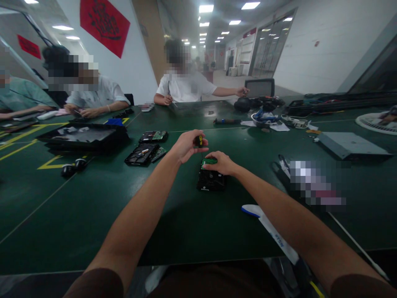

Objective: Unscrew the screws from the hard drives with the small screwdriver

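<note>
Head cam, closest stuff first: a blue-tipped white item [281,240] lies across the near side of the green table [71,231], below the right forearm. I can't tell if they touch, but a dropped elbow could knock it.

Past that, the black drive [211,183] sits on the table in front of me. My right hand [223,163] has thumb and fingers closed around the green circuit board [209,160] at the drive's far end; can't tell how firmly, or whether the board's loose. My left hand [189,147] has its fingers wrapped round a yellow-and-black screwdriver [200,141], shaft pointing down by the board. Tip's too small to make out, so my worry is it skidding if it's badly seated or tilted, and scratching the board or jabbing the right fingers. The drive could also spin under uneven pressure.

Further out left, two other drives [141,154] are well clear. Across the table, a co-worker [186,89] holds a thin tool, too far off to interfere imo.
</note>
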The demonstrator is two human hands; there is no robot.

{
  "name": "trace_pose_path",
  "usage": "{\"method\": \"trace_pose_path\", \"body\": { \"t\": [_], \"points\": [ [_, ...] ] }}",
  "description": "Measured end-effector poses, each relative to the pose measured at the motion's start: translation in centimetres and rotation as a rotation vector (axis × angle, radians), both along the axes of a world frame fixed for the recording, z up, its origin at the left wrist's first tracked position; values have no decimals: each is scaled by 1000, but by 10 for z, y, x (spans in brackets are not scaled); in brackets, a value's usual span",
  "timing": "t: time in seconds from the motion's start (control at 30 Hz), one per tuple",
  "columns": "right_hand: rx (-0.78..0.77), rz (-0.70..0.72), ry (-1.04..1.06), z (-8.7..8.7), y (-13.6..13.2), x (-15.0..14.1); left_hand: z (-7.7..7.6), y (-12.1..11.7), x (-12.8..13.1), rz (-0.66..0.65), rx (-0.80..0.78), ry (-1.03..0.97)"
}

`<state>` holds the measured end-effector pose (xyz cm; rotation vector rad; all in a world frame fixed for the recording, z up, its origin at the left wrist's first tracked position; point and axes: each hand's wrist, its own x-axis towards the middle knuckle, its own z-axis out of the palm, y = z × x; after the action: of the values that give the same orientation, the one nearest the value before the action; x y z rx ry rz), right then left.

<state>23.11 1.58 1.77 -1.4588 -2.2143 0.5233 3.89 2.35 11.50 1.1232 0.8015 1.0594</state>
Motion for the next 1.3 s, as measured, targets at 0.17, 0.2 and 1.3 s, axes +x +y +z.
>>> {"method": "trace_pose_path", "body": {
  "t": [0.17, 0.2, 1.3],
  "points": [
    [-4, -1, -14, 2, -1, 0, -2, 2, 1, 28, -9, -24],
    [-4, 2, -14, 2, -1, 0, -3, 2, 0, 33, 4, -8],
    [-10, 6, 1, 3, -1, -1, -1, -1, 4, 59, 96, 86]
  ]
}}
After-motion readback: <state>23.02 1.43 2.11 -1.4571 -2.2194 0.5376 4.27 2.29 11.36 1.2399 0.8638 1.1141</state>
